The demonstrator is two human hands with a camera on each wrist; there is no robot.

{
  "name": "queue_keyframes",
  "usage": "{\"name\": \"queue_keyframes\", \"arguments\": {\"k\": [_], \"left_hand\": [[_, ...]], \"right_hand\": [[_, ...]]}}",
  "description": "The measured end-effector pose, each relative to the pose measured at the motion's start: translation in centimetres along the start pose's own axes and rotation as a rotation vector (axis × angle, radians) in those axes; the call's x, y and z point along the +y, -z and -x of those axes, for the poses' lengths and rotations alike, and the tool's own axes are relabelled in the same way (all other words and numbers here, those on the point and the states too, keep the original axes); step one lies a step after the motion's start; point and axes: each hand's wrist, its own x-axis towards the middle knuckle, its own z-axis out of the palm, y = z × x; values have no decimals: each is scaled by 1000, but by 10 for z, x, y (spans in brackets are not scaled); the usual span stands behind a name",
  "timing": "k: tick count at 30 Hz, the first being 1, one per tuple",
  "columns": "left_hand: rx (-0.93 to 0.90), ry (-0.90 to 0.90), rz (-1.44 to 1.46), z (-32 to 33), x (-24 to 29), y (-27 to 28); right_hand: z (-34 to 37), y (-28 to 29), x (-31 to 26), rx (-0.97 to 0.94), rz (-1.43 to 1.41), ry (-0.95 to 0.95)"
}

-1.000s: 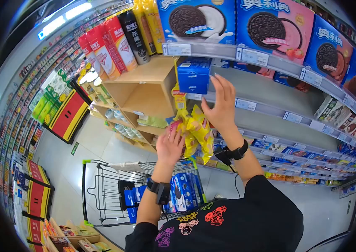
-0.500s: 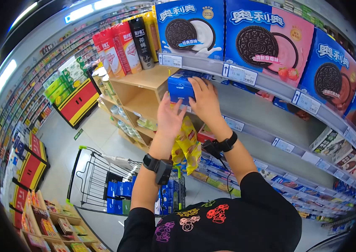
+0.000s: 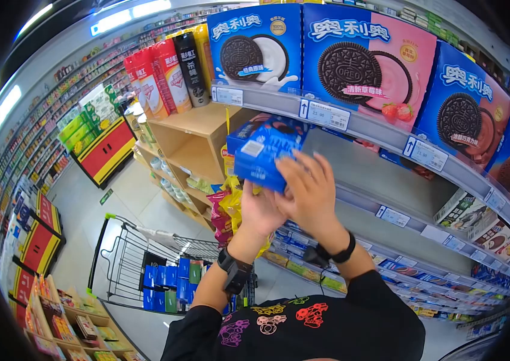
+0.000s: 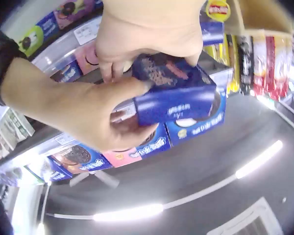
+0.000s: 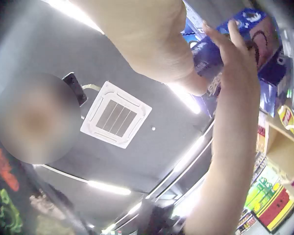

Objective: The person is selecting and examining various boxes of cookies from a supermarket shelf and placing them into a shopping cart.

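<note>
A blue Oreo cookie box (image 3: pixel 264 159) is held up in front of the shelf, tilted, with both hands on its near end. My left hand (image 3: pixel 261 210) grips it from below, palm turned up. From the right side my right hand (image 3: pixel 310 189) holds it, fingers bent over its edge. In the left wrist view, thumb and fingers of the two hands lie round the dark blue box (image 4: pixel 179 105). Fingers of my left hand (image 5: pixel 237 58) reach along the box (image 5: pixel 264 36) in the right wrist view. Behind it, another blue box (image 3: pixel 238 137) is partly hidden on the shelf.
Large Oreo display boxes (image 3: pixel 348 66) line the upper shelf, above a price-tag rail (image 3: pixel 324 113). Yellow snack bags (image 3: pixel 232 207) hang below the hands. A shopping cart (image 3: pixel 123 259) with several blue boxes (image 3: pixel 173 277) stands lower left. Spray cans (image 3: pixel 167 75) top a wooden rack (image 3: pixel 191 120).
Both hands came up to the blue box at the shelf, took hold of it, and drew it out toward the body. The head view has shifted slightly.
</note>
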Motion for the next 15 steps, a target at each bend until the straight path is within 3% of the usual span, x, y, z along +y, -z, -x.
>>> {"name": "queue_keyframes", "arguments": {"k": [1,4,10,13,15], "left_hand": [[36,-41,-69,1,-4,0],[119,140,-117,-9,-4,57],[120,371,-269,26,-21,59],[150,413,-339,55,-9,63],[166,413,-389,68,4,65]], "right_hand": [[13,3,-9,-10,-24,-7],[50,-1,-30,19,-109,14],[137,-27,-56,138,-158,146],[143,-36,-78,268,-164,65],[151,-39,-94,199,-226,12]]}}
